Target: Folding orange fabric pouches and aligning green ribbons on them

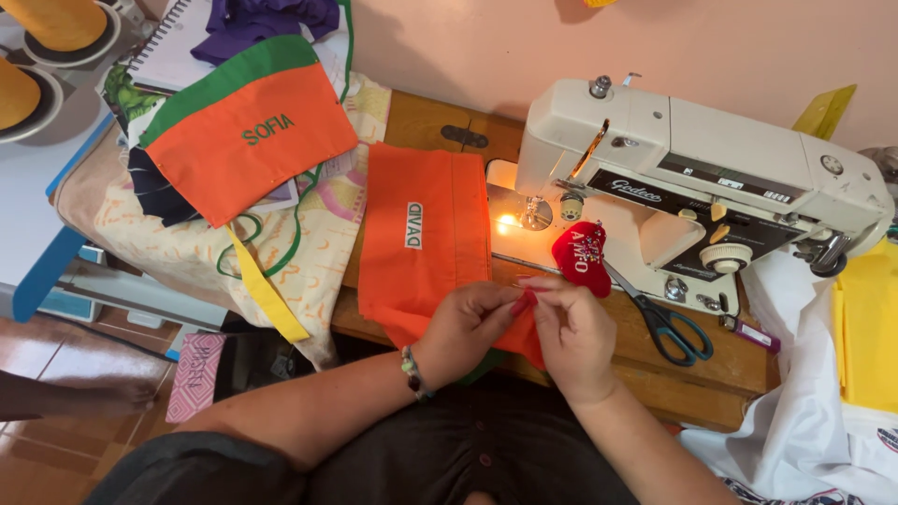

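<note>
A: Where do you have the orange cloth piece [426, 252] right now?

B: It lies flat on the wooden table [421, 122], just left of the sewing machine [692, 178], and its near edge hangs over the table toward you. Your left hand [465, 329] and right hand [571, 332] meet at that near edge, in front of the machine's needle end.

A: And your fingers?

B: Both sets are pinched together on the cloth's lower right corner, thumb against fingertips; the right ones may also hold something fine (a thread or a pin, too small to tell).

A: How far along does it look?

B: I'd judge you're mid-way. This piece already carries a sewn white label, and a finished-looking orange and green piece [248, 126] lies well left of the machine on the pile of fabrics. The cloth isn't under the needle, though the machine's lamp is lit, so stitching on this edge seems still to come.

A: Tools?

B: The scissors [669, 323] rest in front of the machine, to the right of your hands, untouched, with a red pincushion [582, 257] beside them.
</note>
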